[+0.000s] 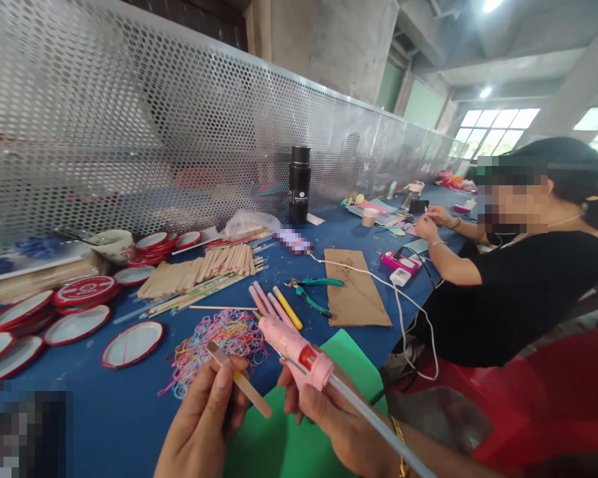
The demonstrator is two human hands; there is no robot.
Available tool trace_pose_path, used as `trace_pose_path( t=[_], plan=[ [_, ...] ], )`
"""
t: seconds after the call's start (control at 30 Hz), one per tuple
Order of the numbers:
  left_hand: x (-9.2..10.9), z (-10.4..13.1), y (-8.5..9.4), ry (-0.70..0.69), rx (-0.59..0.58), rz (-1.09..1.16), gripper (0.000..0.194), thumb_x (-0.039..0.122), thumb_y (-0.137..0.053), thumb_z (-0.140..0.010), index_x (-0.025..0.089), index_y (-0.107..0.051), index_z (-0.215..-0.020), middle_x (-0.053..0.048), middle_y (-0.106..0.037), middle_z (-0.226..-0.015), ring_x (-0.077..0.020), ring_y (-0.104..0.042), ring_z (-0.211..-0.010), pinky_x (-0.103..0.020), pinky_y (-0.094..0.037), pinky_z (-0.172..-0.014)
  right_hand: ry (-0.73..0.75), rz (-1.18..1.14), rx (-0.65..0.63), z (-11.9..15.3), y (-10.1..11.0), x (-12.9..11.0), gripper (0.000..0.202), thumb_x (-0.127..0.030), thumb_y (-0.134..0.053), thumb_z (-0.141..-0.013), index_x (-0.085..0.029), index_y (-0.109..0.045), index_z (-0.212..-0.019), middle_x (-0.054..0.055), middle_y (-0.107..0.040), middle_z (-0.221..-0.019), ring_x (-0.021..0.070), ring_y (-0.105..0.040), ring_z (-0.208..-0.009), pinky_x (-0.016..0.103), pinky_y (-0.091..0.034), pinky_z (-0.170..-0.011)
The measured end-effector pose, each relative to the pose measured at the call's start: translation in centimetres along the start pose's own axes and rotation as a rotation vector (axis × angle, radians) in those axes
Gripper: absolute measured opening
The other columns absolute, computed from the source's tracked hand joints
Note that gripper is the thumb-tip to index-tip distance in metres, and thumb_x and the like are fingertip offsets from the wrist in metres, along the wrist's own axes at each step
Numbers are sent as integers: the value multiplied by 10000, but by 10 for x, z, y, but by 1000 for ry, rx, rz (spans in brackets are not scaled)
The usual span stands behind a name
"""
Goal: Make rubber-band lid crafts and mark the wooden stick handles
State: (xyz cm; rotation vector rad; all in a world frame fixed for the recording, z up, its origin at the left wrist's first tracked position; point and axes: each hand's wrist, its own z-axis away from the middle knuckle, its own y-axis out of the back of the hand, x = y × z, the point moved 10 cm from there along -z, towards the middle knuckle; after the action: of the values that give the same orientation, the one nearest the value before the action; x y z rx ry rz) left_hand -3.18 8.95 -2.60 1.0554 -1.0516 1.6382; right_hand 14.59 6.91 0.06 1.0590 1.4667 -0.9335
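Observation:
Between the thumb and fingers of my left hand is a flat wooden craft stick, tilted down to the right, with a yellowish spot near its middle. My right hand grips a pink hot glue gun, its nozzle pointing up and left. A long pale glue stick runs out of the gun's back. Beneath my hands lies a green sheet. Just beyond them is a tangled heap of coloured elastic bands.
Wooden sticks are piled behind the bands, with red-rimmed lids at left. Pliers, coloured sticks, cardboard and a black bottle stand or lie ahead. A white cable crosses the blue table; a co-worker sits at right.

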Motion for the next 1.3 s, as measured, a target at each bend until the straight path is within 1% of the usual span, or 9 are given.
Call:
trace_pose_path(
  t=[0.1, 0.17, 0.33, 0.5, 0.6, 0.77, 1.0, 1.13, 1.3],
  plan=[
    [-3, -2, 4, 40, 42, -1, 718, 734, -884, -408, 237, -760, -910, 39, -591, -616, -136, -517, -604, -189, -474, -509, -13, 101, -9, 1, 4, -3, 543, -619, -371, -1026, -165, -565, -1252, 80, -602, -991, 152, -520, -796, 318, -450, -761],
    [-4, -4, 5, 51, 58, 13, 732, 725, -895, -383, 237, -756, -910, 32, -607, -655, -144, -532, -639, -186, -469, -507, -15, 115, -30, 1, 6, -3, 540, -608, -348, -1036, -161, -591, -1217, 75, -602, -957, 147, -497, -769, 317, -441, -752],
    [2, -10, 0, -23, -15, -11, 609, 696, -863, -542, 227, -726, -905, 33, -563, -617, -134, -496, -604, -185, -419, -471, 12, 23, -15, 0, 11, 3, 531, -612, -378, -1027, -151, -599, -1173, 63, -590, -906, 139, -482, -742, 306, -421, -721],
    [6, -13, 4, -58, 8, 13, 637, 677, -888, -511, 224, -724, -928, 28, -588, -705, -136, -516, -647, -194, -459, -528, -12, -108, -3, 0, 11, 10, 578, -652, -428, -991, -156, -574, -1249, 76, -598, -933, 141, -493, -728, 301, -411, -678],
    [7, -16, 0, -87, -30, -18, 574, 677, -845, -609, 228, -715, -943, 27, -590, -711, -125, -500, -633, -187, -440, -525, -12, -103, -15, 2, 9, 5, 587, -646, -419, -997, -143, -581, -1253, 81, -596, -924, 141, -497, -729, 298, -419, -678],
    [4, -21, -4, -115, -100, -32, 490, 654, -782, -729, 219, -697, -939, 38, -552, -672, -110, -455, -604, -177, -404, -522, -94, -48, -79, 10, 8, 7, 632, -673, -380, -994, -122, -619, -1191, 88, -597, -901, 141, -504, -709, 286, -431, -649],
    [6, -19, -8, -140, -138, -12, 458, 622, -749, -790, 209, -707, -982, 38, -534, -667, -110, -438, -609, -187, -382, -536, -161, -46, -141, 24, 9, 22, 634, -685, -366, -990, -152, -645, -1190, 133, -639, -1016, 161, -547, -766, 293, -451, -672],
    [5, -19, -10, -147, -148, 2, 422, 603, -721, -829, 211, -714, -985, 37, -533, -684, -109, -445, -623, -185, -386, -546, -202, -43, -171, 28, 9, 27, 686, -728, -356, -968, -135, -649, -1151, 145, -632, -998, 177, -555, -804, 298, -451, -671],
    [2, -19, -8, -107, -128, 33, 401, 581, -748, -811, 212, -724, -967, 24, -568, -745, -119, -485, -678, -190, -424, -587, -209, -37, -188, 27, 5, 26, 715, -772, -353, -939, -132, -634, -1092, 121, -598, -933, 152, -510, -719, 280, -419, -600]
  ],
)
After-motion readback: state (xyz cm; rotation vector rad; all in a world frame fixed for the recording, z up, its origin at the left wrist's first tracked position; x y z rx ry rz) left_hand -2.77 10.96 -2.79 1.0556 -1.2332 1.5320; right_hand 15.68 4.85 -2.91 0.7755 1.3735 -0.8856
